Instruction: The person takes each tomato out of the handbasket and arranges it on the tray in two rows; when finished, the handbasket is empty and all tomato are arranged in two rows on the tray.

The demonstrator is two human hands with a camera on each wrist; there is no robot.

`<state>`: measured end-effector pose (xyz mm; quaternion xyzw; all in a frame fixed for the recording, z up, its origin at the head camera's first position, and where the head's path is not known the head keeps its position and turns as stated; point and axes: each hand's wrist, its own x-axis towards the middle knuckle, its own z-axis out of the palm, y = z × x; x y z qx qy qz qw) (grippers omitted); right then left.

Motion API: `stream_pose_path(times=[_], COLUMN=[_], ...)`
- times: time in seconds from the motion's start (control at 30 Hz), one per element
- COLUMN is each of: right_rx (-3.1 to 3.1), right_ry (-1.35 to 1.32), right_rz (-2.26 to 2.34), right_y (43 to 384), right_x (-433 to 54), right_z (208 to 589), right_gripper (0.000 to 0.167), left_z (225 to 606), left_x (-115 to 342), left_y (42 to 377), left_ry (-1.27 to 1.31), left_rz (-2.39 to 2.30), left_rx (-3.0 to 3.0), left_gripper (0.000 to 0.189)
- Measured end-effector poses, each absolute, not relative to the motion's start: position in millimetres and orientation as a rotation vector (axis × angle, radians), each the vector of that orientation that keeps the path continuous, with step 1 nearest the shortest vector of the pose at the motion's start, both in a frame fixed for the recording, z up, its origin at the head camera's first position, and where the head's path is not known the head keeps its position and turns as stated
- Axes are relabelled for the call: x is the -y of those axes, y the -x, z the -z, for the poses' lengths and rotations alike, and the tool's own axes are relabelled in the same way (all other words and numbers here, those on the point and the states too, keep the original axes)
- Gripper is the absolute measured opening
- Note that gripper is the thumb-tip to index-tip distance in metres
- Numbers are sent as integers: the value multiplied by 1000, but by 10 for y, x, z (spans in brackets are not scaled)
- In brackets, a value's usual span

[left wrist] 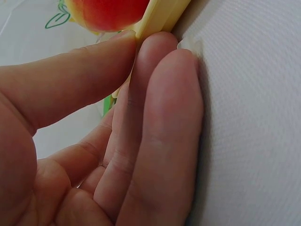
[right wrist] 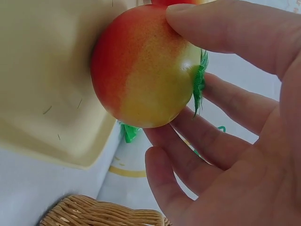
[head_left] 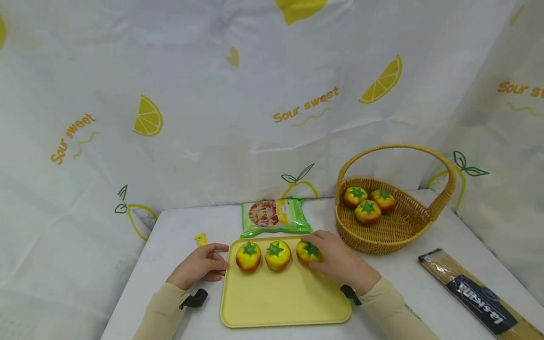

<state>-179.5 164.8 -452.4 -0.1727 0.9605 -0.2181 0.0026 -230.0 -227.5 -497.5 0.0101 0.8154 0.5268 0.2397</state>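
My left hand (head_left: 203,265) pinches the left rim of a yellow tray (head_left: 284,302); in the left wrist view the thumb (left wrist: 80,70) lies against the rim and the fingertips are on its other side. A row of red-and-yellow artificial tomatoes with green leafy tops lies along the tray's far side: a left tomato (head_left: 248,257), a middle tomato (head_left: 278,256) and a right tomato (head_left: 307,252). My right hand (head_left: 340,259) holds the right tomato, thumb on one side and fingers around the other. The right wrist view shows this tomato (right wrist: 146,70) close up, against or just over the tray.
Behind the tray lies a green food packet (head_left: 276,217). A wicker basket (head_left: 408,226) with a tall handle stands at the back right, three similar tomatoes (head_left: 368,211) inside. A pack of spaghetti (head_left: 480,297) lies at the right, and a small yellow item (head_left: 201,239) behind my left hand.
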Motion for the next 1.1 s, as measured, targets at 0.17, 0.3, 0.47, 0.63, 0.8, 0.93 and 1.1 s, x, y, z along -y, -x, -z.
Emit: stream_pose_path(times=[0.17, 0.3, 0.47, 0.63, 0.8, 0.93, 1.1], right_rx=[-3010, -3004, -3005, -3001, -3006, -3010, -3138], right_ry=[545, 539, 536, 545, 533, 498, 404], right_rz=[680, 688, 689, 690, 716, 811, 915], right_y=[1802, 1804, 1798, 1798, 1807, 1828, 1922], right_x=[-1656, -1659, -1665, -1674, -1734, -1876, -2255], right_z=[4533, 4541, 4541, 4526, 4456, 4357, 4263], right_gripper=[64, 64, 65, 64, 62, 57, 53], left_z=[4985, 4986, 4989, 5000, 5008, 5010, 5027], left_x=[2267, 2261, 2258, 2261, 2254, 2266, 2295], left_y=[2308, 2308, 2313, 2325, 2337, 2336, 2344], left_ry=[-15, -6, -6, -3, -12, -37, -40], left_rz=[-1428, -1427, -1427, -1429, -1430, -1438, -1445], left_rx=[-2241, -2244, -2237, -2230, -2220, -2211, -2198], left_gripper=[59, 59, 60, 61, 59, 60, 63])
